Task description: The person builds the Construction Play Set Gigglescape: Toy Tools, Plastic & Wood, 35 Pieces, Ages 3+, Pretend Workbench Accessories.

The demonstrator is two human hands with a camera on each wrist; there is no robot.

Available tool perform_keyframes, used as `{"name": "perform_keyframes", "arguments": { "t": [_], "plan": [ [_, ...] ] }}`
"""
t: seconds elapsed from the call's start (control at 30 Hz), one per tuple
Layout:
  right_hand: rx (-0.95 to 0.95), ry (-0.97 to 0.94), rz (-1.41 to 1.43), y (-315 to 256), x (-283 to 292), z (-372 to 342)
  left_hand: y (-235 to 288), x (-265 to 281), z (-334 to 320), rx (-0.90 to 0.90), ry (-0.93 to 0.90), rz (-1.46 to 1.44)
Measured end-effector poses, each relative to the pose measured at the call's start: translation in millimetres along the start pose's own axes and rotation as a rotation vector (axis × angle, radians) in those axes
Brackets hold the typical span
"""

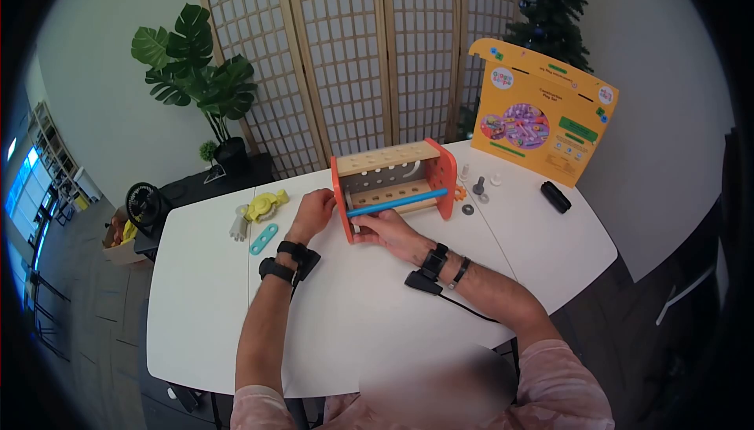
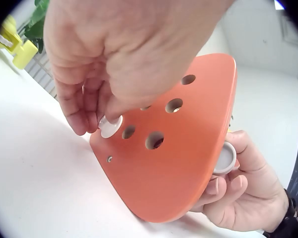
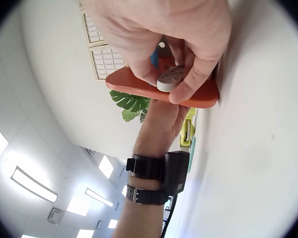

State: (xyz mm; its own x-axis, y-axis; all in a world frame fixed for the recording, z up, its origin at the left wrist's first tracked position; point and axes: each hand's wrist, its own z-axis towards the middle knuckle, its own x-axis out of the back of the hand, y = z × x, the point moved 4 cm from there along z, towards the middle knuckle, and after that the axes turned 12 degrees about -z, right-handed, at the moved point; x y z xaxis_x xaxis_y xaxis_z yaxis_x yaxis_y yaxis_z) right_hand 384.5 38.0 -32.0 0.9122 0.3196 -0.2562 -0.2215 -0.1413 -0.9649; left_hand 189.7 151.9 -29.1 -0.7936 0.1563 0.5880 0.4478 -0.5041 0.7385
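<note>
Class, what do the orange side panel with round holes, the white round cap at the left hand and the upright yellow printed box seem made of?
Orange holed side panel: probably painted wood, satin; paler hole walls show. White round cap: likely smooth plastic; even colour, slight sheen. Upright yellow box: apparently printed cardboard, matt; slotted top flap.

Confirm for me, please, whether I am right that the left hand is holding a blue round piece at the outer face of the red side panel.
Not quite: the round piece that the left hand is holding at the outer face of the red side panel is white, not blue, as the left wrist view shows.
</note>
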Motion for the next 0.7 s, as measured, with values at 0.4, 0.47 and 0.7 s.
{"name": "perform_keyframes", "arguments": {
  "t": [0.4, 0.47, 0.7],
  "plan": [
    [-0.001, -0.01, -0.001, -1.7, -1.4, -2.8, 3.8, 1.8, -1.8, -0.041, 0.005, 0.029],
    [-0.006, -0.009, -0.005, -0.3, -1.7, -2.0, 2.6, 1.4, -2.0, -0.039, 0.005, 0.028],
    [-0.019, 0.004, -0.021, 1.9, -2.2, -3.3, -4.3, 1.3, -0.6, 0.012, -0.019, 0.026]
  ]
}}
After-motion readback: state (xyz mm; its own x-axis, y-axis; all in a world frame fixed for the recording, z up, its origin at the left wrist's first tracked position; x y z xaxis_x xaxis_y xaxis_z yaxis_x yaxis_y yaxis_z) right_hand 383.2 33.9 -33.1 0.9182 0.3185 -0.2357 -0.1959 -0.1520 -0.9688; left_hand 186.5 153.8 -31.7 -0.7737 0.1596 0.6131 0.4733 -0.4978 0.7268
